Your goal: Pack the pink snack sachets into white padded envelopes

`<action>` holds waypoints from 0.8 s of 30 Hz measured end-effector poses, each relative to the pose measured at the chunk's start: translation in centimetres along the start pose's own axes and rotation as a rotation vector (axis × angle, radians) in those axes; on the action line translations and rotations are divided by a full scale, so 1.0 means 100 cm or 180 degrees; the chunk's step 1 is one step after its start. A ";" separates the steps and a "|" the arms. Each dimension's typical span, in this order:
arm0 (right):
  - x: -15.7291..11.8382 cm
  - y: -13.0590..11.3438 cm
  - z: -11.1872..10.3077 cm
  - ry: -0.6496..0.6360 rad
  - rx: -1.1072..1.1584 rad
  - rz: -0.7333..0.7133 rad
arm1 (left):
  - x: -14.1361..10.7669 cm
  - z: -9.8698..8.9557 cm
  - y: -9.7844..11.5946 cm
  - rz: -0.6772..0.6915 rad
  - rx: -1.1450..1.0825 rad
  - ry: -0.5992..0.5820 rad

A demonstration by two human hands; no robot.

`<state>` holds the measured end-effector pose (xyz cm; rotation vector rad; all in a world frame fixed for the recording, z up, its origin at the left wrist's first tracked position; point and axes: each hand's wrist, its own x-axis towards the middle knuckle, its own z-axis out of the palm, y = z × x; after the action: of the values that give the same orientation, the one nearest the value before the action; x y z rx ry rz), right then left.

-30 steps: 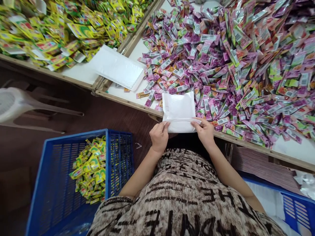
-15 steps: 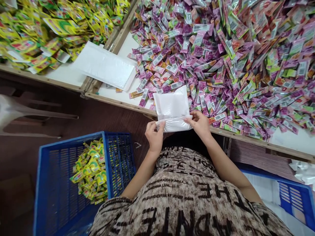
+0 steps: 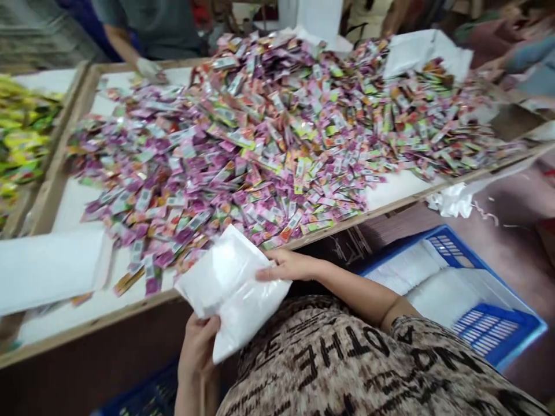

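Observation:
A white plastic bag (image 3: pixel 243 294), flat and slightly creased, is held tilted in front of my body. My left hand (image 3: pixel 202 335) grips its lower left edge, thumb on top. On the opposite edge, my right hand (image 3: pixel 286 267) pinches it with the fingers partly underneath. Just beyond the bag, a wide heap of small purple, pink and green packets (image 3: pixel 243 150) with barcodes covers much of the wood-edged table (image 3: pixel 390 188). What the bag contains cannot be seen.
More white bags (image 3: pixel 52 268) lie at the table's left. Yellow packets (image 3: pixel 21 138) fill the neighbouring section. A blue crate (image 3: pixel 511 329) with stacked white bags stands at the lower right. Across the table, a gloved hand (image 3: pixel 150 69) of a person touches the packets; others are at the right.
My view has swung to the right and up. The bag's folded lower flap is now opened out, and the bag is turned at an angle, still in both my hands.

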<state>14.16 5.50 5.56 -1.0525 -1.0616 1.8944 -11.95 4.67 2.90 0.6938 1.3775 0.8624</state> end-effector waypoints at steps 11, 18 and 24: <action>-0.192 -0.166 -0.233 0.3693 0.0366 -0.1756 | 0.028 0.120 0.027 0.0156 0.0392 -0.1207; -0.161 -0.252 -0.299 0.3324 -0.0414 -0.2558 | 0.031 0.130 0.007 0.0113 0.0448 -0.0940; -0.054 -0.102 -0.236 0.2463 -0.0627 -0.1159 | 0.031 0.126 0.017 0.0095 0.0447 -0.0672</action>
<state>39.36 12.40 8.52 -1.4225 -0.8941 0.9623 0.33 9.03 3.79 0.8899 1.2480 0.6987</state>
